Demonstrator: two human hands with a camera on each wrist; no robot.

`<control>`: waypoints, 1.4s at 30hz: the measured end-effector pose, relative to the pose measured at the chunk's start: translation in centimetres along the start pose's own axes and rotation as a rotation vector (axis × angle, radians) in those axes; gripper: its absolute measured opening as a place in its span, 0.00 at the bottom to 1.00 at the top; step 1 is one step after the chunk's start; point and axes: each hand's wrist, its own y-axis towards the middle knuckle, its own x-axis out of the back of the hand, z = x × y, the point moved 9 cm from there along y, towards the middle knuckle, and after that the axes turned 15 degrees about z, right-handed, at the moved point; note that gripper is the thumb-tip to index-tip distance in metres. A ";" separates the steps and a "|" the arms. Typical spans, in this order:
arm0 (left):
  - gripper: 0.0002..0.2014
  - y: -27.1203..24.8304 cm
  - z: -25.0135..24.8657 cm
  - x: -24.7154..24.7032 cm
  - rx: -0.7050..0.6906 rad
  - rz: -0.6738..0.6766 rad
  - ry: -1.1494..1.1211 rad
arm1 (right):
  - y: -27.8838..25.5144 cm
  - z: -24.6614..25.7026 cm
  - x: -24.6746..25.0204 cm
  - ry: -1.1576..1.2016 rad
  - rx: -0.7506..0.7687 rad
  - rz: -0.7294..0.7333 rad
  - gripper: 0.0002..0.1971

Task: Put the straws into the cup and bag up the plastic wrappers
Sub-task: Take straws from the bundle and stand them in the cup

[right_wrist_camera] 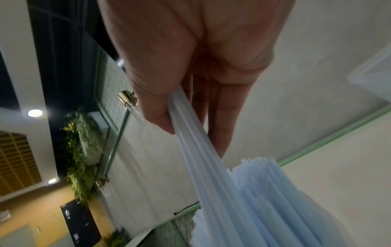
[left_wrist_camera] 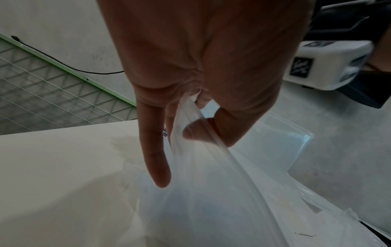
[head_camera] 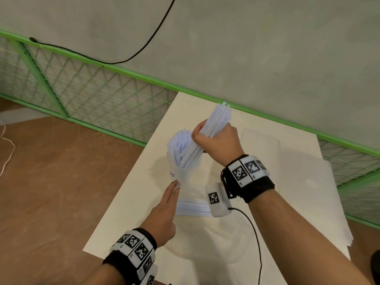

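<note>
On the white table (head_camera: 131, 202) stands a translucent cup (head_camera: 185, 173) with several pale blue straws (head_camera: 177, 140) upright in it. My right hand (head_camera: 205, 132) grips a thick bundle of straws (head_camera: 219, 118), tilted, with its lower ends inside the cup's mouth. The right wrist view shows this hand (right_wrist_camera: 190, 132) wrapped round the bundle (right_wrist_camera: 211, 175) above the straws in the cup (right_wrist_camera: 264, 192). My left hand (head_camera: 175, 185) is beside the cup's base. There, thumb and fingers of the left hand (left_wrist_camera: 175, 150) pinch a clear plastic wrapper (left_wrist_camera: 211, 192). More straws (head_camera: 193, 207) lie flat near it.
A flat clear bag (head_camera: 261, 145) lies right of the cup, and a stack of white sheets (head_camera: 320, 192) overhangs the table's right side. A green mesh fence (head_camera: 102, 95) runs behind the table. A black cable (head_camera: 255, 233) trails from my right wrist.
</note>
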 end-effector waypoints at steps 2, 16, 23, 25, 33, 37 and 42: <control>0.49 -0.2 0.0 0.1 0.021 0.006 -0.005 | 1.1 0.3 -0.2 -0.054 0.027 0.016 0.14; 0.49 -0.6 -0.1 0.2 0.001 0.015 -0.029 | 3.2 -3.5 -4.5 -0.349 -0.026 0.228 0.41; 0.49 -0.4 0.1 0.4 -0.007 -0.007 -0.019 | 1.0 -0.1 -2.0 -0.181 0.355 0.085 0.50; 0.49 -0.3 0.0 0.4 -0.007 -0.010 -0.013 | -0.2 0.9 -1.3 -0.211 0.446 -0.029 0.44; 0.48 -0.2 -0.5 0.7 -0.034 -0.028 -0.006 | -0.7 -0.6 -6.1 -0.657 0.402 0.165 0.28; 0.48 -0.2 -0.4 0.7 -0.036 -0.033 -0.014 | -0.3 -0.6 -5.8 -0.593 0.430 0.166 0.25; 0.48 -0.2 -0.5 1.0 -0.031 -0.041 -0.020 | 0.3 -0.7 -4.3 -0.471 0.457 0.008 0.19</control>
